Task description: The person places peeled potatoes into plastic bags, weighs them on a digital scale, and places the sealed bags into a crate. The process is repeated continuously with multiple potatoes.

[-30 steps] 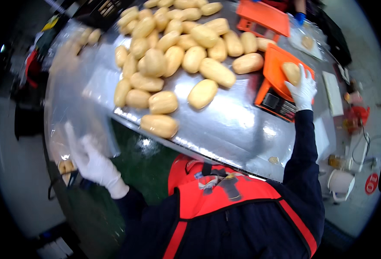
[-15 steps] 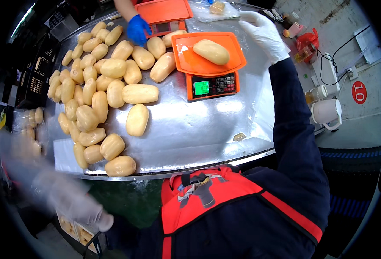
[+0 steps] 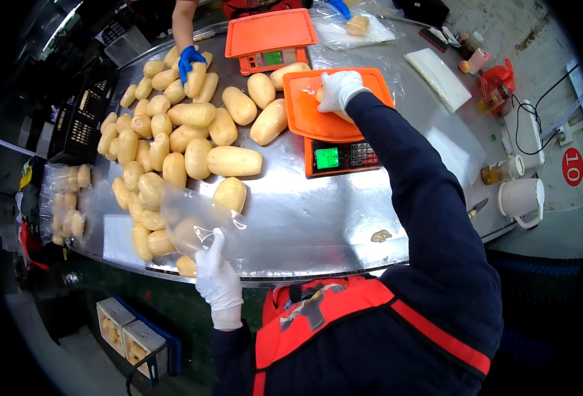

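My left hand (image 3: 218, 280), in a white glove, is closed on the edge of a clear plastic bag (image 3: 235, 231) at the table's front edge. Through the bag, part of the pile of pale, peeled lotus roots (image 3: 199, 115) shows. On the orange pan (image 3: 302, 119) of the nearer scale, my white-gloved right hand (image 3: 343, 91) grips a lotus root (image 3: 344, 117) from above, covering most of it. The scale's green display (image 3: 327, 158) is lit. A single lotus root (image 3: 229, 195) lies just beyond the bag.
A co-worker's blue-gloved hand (image 3: 190, 63) touches a lotus root at the pile's far side. A second orange scale (image 3: 271, 33) stands behind mine. Stacked plastic sheets (image 3: 438, 79), a knife (image 3: 477, 208) and a white kettle (image 3: 521, 198) are at the right. A black crate (image 3: 83, 109) stands left.
My right hand has come down from beyond the scale onto the lotus root there. My left hand has swung in from the lower left, with the bag, to the table's front edge.
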A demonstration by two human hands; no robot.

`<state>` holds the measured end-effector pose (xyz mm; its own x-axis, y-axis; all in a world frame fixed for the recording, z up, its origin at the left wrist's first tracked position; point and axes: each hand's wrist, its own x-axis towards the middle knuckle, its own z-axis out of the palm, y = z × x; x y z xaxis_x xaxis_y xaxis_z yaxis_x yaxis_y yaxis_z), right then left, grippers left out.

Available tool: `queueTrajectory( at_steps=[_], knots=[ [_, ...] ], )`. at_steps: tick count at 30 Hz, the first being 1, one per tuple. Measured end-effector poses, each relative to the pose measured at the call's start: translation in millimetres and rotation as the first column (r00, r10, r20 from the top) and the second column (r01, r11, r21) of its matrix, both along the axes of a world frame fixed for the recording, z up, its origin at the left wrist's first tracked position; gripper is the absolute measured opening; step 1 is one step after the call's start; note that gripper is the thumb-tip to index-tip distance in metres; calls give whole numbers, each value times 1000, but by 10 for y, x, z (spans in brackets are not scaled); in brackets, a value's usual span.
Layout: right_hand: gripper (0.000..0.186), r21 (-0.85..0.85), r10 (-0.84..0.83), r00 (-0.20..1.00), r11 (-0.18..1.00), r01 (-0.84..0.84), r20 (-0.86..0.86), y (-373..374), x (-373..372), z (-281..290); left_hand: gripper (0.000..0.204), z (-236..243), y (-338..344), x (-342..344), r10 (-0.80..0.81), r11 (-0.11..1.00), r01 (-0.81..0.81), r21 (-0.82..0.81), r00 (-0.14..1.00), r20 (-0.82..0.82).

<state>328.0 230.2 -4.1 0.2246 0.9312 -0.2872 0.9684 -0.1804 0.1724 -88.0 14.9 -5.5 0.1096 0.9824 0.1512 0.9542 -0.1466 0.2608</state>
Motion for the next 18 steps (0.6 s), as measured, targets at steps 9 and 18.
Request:
queueTrajectory(
  at_steps=[9,18],
  knots=[
    [80,157,54,261,905,395,-964,-1103,806,358,61,-290,-135,84,-101,988,111,-105,990,100],
    [58,-223,77,-867,952,212,-493,-2467,-218,-289,59,-421,-82,134,-127,987,136,-89,987,99]
  ],
)
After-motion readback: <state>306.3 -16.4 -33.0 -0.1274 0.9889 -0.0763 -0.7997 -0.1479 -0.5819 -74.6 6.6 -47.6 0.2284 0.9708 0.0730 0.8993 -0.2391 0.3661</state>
